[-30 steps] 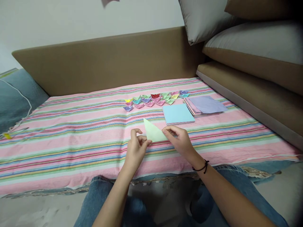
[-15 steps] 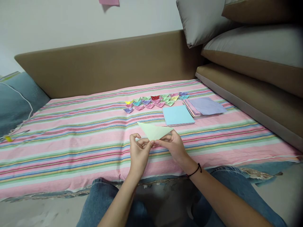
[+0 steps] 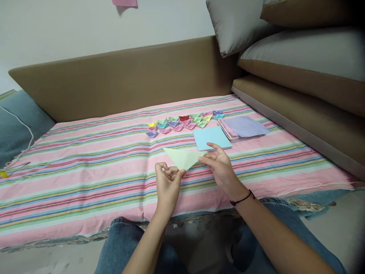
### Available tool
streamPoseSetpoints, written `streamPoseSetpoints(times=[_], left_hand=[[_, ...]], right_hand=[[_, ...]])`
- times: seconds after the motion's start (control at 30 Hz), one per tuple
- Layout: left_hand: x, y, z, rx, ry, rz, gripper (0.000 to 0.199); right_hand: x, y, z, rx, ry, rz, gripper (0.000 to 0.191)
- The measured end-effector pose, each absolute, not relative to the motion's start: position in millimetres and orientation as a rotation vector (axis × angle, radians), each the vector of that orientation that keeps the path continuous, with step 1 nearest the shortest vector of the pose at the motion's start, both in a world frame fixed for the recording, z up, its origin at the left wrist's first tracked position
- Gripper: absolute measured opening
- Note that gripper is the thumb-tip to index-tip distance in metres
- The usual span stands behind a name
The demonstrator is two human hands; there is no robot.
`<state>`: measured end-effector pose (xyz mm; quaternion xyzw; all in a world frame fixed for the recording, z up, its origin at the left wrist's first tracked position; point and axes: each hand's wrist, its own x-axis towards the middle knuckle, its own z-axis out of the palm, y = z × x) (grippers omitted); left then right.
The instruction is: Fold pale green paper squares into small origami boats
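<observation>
A pale green paper folded into a triangle (image 3: 184,158) is held above the striped cloth, its long edge away from me. My left hand (image 3: 169,182) pinches the near corner between thumb and fingers. At the right corner, my right hand (image 3: 221,165) has thumb and fingertips closed on the paper, with the index finger raised. Just beyond the right hand lies a stack of square paper with a light blue sheet on top (image 3: 211,137). Several small folded paper boats, among them a red one (image 3: 184,118), stand in rows farther back.
A second paper stack, purple on top (image 3: 246,126), lies right of the blue one. Cushions (image 3: 299,53) are piled at the right. A brown backrest (image 3: 128,82) stands behind the striped cloth (image 3: 85,179). A white cable (image 3: 21,122) runs at the far left.
My right hand has moved from the near corner to the paper's right corner, and its index finger has lifted. My left hand keeps its pinch. The view has shifted slightly.
</observation>
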<state>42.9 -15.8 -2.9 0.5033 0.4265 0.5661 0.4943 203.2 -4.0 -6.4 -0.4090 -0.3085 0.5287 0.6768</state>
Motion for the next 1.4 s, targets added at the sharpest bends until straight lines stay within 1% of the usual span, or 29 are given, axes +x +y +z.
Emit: streamPoseSetpoints(times=[0.3, 0.4, 0.47, 0.57, 0.63, 0.7, 0.73, 0.83, 0.87, 0.93, 1.03, 1.17, 1.23, 1.33, 1.4], left_hand=[[49.9, -19.8, -0.2, 1.211, 1.017, 1.367, 0.043], [45.5, -17.8, -0.9, 1.199, 1.042, 1.384, 0.043], [37.8, -14.1, -1.9, 1.181, 1.076, 1.421, 0.044], [24.9, -8.4, -3.8, 1.181, 1.1, 1.445, 0.046], [19.8, -6.7, -5.7, 1.192, 1.098, 1.414, 0.046], [18.9, -6.9, -8.4, 1.217, 1.096, 1.356, 0.042], [19.5, -7.5, -9.8, 1.245, 1.097, 1.328, 0.039], [22.5, -9.7, -13.0, 1.438, 1.13, 1.24, 0.023], [23.0, -10.3, -13.6, 1.541, 1.156, 1.197, 0.017], [22.8, -10.6, -13.9, 1.748, 1.204, 1.096, 0.009], [20.3, -8.9, -13.6, 1.867, 1.22, 1.01, 0.007], [15.5, -4.4, -13.0, 1.65, 1.145, 1.035, 0.006], [13.6, -3.1, -12.5, 1.54, 1.117, 1.02, 0.008], [12.5, -3.2, -11.5, 1.489, 1.098, 0.959, 0.01], [13.1, -4.0, -10.4, 1.493, 1.067, 0.946, 0.009]], right_hand=[[216.7, -4.6, 0.8, -0.918, -0.666, 1.137, 0.064], [227.5, 0.8, 0.8, -0.886, -0.592, 1.135, 0.058], [241.6, 6.8, 2.1, -0.872, -0.485, 1.039, 0.051], [258.1, 13.0, 4.1, -0.868, -0.449, 0.777, 0.048], [256.6, 12.1, 4.4, -0.881, -0.55, 0.797, 0.042], [245.1, 7.5, 3.8, -0.927, -0.694, 0.935, 0.028], [237.6, 4.8, 3.2, -0.942, -0.793, 1.025, 0.024], [217.3, -1.6, 0.1, -0.99, -1.131, 1.179, 0.028], [213.0, -2.6, -1.5, -1.012, -1.22, 1.177, 0.029], [208.6, -3.3, -5.2, -1.075, -1.363, 1.1, 0.024], [207.8, -3.3, -10.5, -1.152, -1.49, 1.016, 0.014], [207.9, -3.4, -15.7, -1.185, -1.427, 1.072, 0.016], [207.2, -3.2, -17.2, -1.178, -1.333, 1.145, 0.023], [205.8, -2.9, -17.1, -1.13, -1.24, 1.298, 0.04], [205.1, -3.3, -15.3, -1.119, -1.226, 1.359, 0.042]])
